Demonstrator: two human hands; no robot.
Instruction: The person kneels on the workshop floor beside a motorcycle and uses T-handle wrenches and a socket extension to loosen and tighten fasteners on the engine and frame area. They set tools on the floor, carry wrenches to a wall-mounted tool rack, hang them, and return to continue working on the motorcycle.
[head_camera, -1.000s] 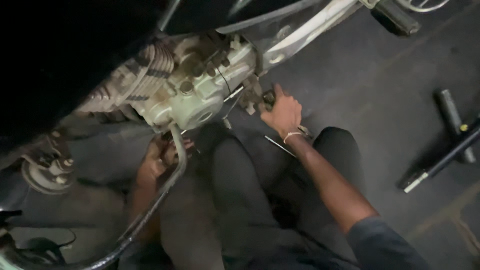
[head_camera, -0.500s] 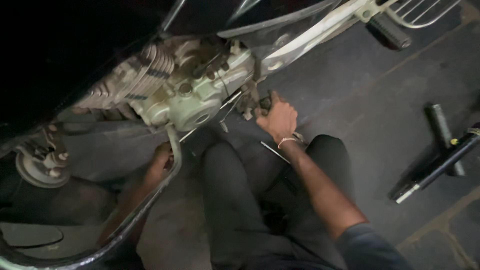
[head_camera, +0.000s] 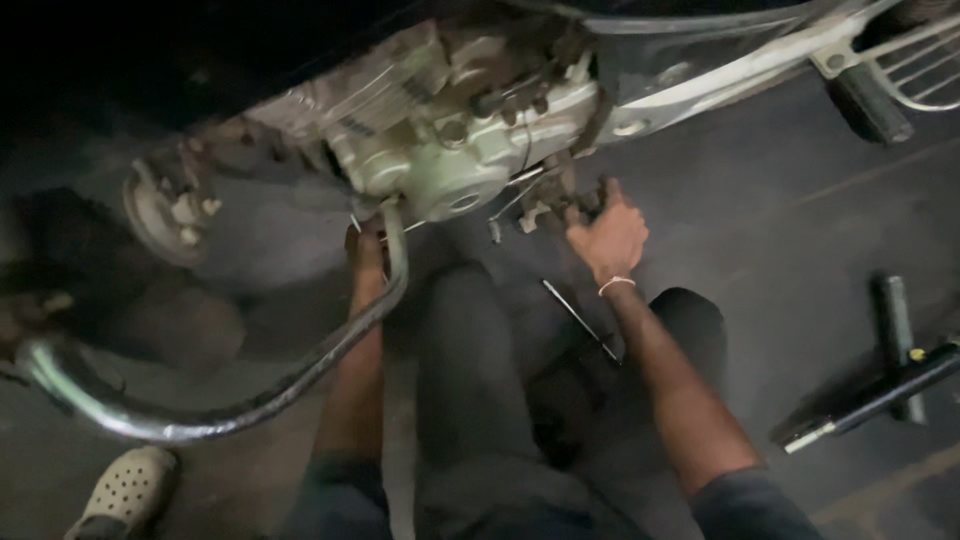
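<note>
Both hands have slid right with the view: the right hand (head_camera: 608, 238) now grips a small, hard metal part (head_camera: 560, 205) under the heavy engine (head_camera: 450, 165), while the left hand (head_camera: 366, 248) clasps the stiff, smooth exhaust pipe (head_camera: 300, 380).

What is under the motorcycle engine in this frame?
Under the engine the left hand reaches up behind the curved exhaust pipe; the right hand touches a dark part below it. Fingertips and fasteners are hidden.

Single head camera looks steeply down, close, at engine (head_camera: 450, 170) and floor (head_camera: 780, 230)
</note>
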